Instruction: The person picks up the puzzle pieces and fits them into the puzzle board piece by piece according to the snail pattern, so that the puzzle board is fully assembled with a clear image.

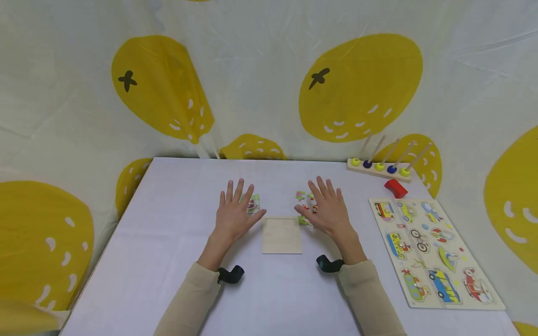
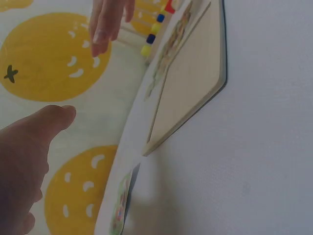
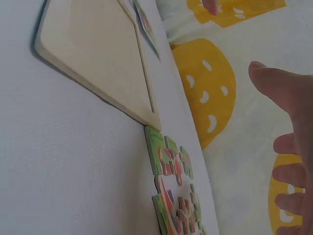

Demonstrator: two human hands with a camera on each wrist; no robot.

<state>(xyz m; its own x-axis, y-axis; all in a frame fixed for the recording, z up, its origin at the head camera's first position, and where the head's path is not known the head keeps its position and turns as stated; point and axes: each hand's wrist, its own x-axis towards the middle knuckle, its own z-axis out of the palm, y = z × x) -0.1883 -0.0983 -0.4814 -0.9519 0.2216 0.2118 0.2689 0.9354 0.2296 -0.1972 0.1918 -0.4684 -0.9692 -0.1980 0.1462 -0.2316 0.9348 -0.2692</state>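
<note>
My left hand (image 1: 234, 212) is held above the table with its fingers spread and holds nothing. Partly behind it lies a small picture card (image 1: 254, 204). My right hand (image 1: 329, 210) is likewise spread over the table, above several colourful jigsaw pieces (image 3: 171, 161) that it partly hides in the head view. Between the hands lies a square wooden puzzle tray (image 1: 282, 235), its recess bare wood. The right wrist view shows the jigsaw pieces lying loosely grouped beside a corner of the tray. Neither hand touches any of these things.
At the right lies a large wooden vehicle puzzle board (image 1: 433, 252). Behind it are a red curved block (image 1: 396, 188) and a peg stand (image 1: 378, 169) with yellow and blue beads on upright rods. A patterned curtain (image 1: 256, 93) hangs behind the white table (image 1: 147, 261).
</note>
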